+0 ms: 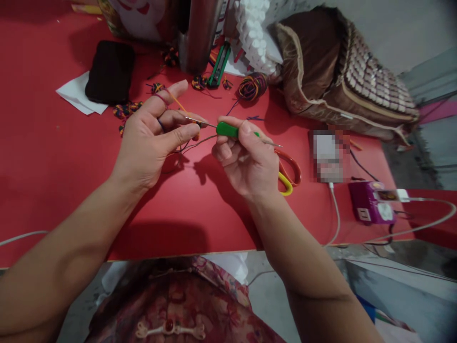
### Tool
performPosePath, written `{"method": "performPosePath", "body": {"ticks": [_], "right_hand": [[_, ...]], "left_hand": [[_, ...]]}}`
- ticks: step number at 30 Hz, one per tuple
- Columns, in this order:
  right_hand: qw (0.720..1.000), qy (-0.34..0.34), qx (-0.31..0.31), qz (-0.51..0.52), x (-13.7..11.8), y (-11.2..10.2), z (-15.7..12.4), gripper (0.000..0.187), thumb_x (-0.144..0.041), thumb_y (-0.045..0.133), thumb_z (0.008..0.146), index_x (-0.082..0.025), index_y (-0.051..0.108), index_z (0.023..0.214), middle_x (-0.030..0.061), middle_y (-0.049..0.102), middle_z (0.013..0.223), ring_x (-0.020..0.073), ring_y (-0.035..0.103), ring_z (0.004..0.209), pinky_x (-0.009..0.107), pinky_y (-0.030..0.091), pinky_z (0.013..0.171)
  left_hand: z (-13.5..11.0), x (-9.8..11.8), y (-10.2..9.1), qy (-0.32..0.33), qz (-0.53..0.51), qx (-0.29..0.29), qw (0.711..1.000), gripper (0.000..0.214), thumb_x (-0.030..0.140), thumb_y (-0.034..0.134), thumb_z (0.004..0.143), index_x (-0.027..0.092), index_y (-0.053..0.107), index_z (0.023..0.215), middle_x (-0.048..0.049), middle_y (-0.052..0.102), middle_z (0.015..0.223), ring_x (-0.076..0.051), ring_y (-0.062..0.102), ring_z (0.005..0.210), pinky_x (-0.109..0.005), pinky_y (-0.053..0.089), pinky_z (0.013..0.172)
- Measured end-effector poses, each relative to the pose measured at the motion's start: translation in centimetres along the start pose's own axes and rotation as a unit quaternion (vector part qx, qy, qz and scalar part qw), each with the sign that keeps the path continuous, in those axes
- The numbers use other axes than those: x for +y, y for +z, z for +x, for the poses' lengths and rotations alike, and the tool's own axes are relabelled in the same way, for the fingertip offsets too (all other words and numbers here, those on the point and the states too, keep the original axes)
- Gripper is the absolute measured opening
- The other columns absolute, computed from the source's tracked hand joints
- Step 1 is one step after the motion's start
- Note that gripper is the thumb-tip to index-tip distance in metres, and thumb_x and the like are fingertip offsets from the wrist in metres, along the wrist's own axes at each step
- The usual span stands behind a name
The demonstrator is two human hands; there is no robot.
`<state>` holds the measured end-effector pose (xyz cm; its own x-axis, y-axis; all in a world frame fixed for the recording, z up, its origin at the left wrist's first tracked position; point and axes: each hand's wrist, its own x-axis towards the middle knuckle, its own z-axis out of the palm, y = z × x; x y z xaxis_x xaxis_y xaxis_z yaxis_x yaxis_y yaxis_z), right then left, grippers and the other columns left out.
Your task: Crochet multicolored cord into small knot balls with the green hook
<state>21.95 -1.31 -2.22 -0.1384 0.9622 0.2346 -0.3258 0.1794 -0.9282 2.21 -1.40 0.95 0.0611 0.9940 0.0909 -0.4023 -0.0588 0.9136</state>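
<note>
My right hand (248, 155) grips a crochet hook (227, 129) by its green handle, its thin metal shaft pointing left toward my other hand. Thumb and fingers of my left hand (153, 128) pinch a small piece of multicolored crochet work (196, 125), mostly hidden by the fingertips. Yarn (176, 101) runs from the raised left index finger down to the hook's tip. Loose yarn strands hang below the pinch. A ball of dark multicolored yarn (252, 87) lies beyond my right hand, a strand trailing from it.
Small crocheted pieces (124, 110) lie left of the hands. A black phone (110, 71) rests on white paper. Farther back are a green box cutter (219, 65) and a metal cylinder (200, 38). Scissors (289, 171), a brown bag (321, 66) and a purple box (371, 202) stand right.
</note>
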Motion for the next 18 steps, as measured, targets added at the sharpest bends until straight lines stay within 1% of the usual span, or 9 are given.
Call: {"method": "performPosePath", "body": {"ticks": [3,5,7,10,13,15,18], "right_hand": [[1.000,0.011,0.003,0.008,-0.09,0.19,-0.08,0.031,-0.057,0.081,0.101,-0.030,0.088,0.113,0.0001,0.079,0.082,0.0141,0.070,0.066,0.031,0.064,0.067],[1.000,0.013,0.005,0.027,-0.13,0.38,-0.09,0.028,-0.056,0.083,0.099,-0.030,0.089,0.110,-0.0003,0.079,0.081,0.0133,0.069,0.065,0.030,0.063,0.067],[0.999,0.015,0.004,0.040,-0.12,0.49,-0.09,0.027,-0.055,0.082,0.100,-0.030,0.089,0.109,-0.0003,0.080,0.082,0.0122,0.068,0.064,0.029,0.062,0.066],[1.000,0.014,0.001,0.024,-0.03,0.45,-0.12,0.029,-0.056,0.079,0.103,-0.031,0.089,0.113,0.0002,0.083,0.087,0.0116,0.068,0.065,0.029,0.062,0.068],[1.000,0.011,0.008,-0.003,0.04,0.42,-0.21,0.033,-0.059,0.077,0.104,-0.030,0.087,0.116,0.0016,0.085,0.093,0.0124,0.070,0.067,0.029,0.063,0.067],[1.000,0.010,0.018,-0.009,0.01,0.51,-0.24,0.034,-0.060,0.078,0.103,-0.030,0.087,0.116,0.0015,0.085,0.092,0.0128,0.071,0.067,0.029,0.063,0.067],[1.000,0.012,0.017,0.003,-0.12,0.79,-0.24,0.031,-0.058,0.081,0.101,-0.030,0.088,0.113,-0.0001,0.082,0.084,0.0124,0.070,0.066,0.029,0.063,0.066]], "left_hand": [[-0.03,0.00,0.10,0.008,0.002,0.013,1.000,0.053,0.013,0.104,0.073,0.030,0.083,0.118,0.0043,0.083,0.087,-0.019,0.079,0.084,-0.036,0.068,0.087],[0.00,-0.12,-0.03,0.012,-0.003,0.012,1.000,0.054,0.010,0.102,0.075,0.031,0.082,0.120,0.0057,0.081,0.082,-0.019,0.078,0.082,-0.037,0.068,0.087],[0.04,-0.18,-0.28,0.017,-0.004,-0.003,1.000,0.057,0.009,0.102,0.077,0.031,0.080,0.124,0.0056,0.080,0.081,-0.019,0.078,0.082,-0.039,0.068,0.088],[0.00,-0.09,-0.55,0.016,0.015,-0.017,1.000,0.063,0.012,0.102,0.078,0.031,0.075,0.131,0.0053,0.079,0.085,-0.021,0.081,0.091,-0.041,0.067,0.091],[-0.09,-0.15,-0.46,-0.001,0.043,-0.006,0.999,0.066,0.020,0.103,0.078,0.033,0.072,0.135,0.0051,0.078,0.088,-0.025,0.083,0.099,-0.039,0.066,0.086],[-0.07,-0.46,-0.32,-0.007,0.027,0.008,1.000,0.068,0.022,0.105,0.075,0.033,0.072,0.133,0.0051,0.079,0.087,-0.024,0.082,0.093,-0.039,0.065,0.082],[0.07,-0.96,-0.33,-0.006,-0.005,0.020,1.000,0.068,0.019,0.106,0.071,0.033,0.073,0.129,0.0060,0.079,0.082,-0.022,0.078,0.084,-0.039,0.064,0.080]]}}
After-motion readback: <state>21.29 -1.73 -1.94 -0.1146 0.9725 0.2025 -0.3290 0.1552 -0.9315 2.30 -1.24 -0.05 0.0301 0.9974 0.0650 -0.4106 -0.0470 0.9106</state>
